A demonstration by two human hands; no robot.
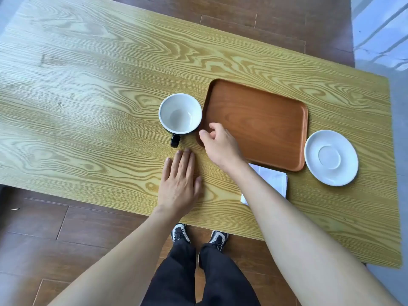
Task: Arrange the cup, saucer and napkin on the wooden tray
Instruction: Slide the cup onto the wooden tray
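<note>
An empty cup (180, 113), white inside and dark outside, stands on the table just left of the wooden tray (260, 122), its dark handle pointing toward me. The tray has nothing on it. A white saucer (331, 157) lies on the table off the tray's right end. A folded white napkin (272, 181) lies at the tray's near edge, partly hidden by my right forearm. My right hand (218, 144) is over the tray's near-left corner, fingers curled and apart, beside the cup. My left hand (180, 184) rests flat, palm down, on the table below the cup.
The light wood-grain table (88, 107) stretches wide to the left and far side. Its near edge runs just behind my left wrist. Dark floorboards and my shoes (198, 236) show below the edge.
</note>
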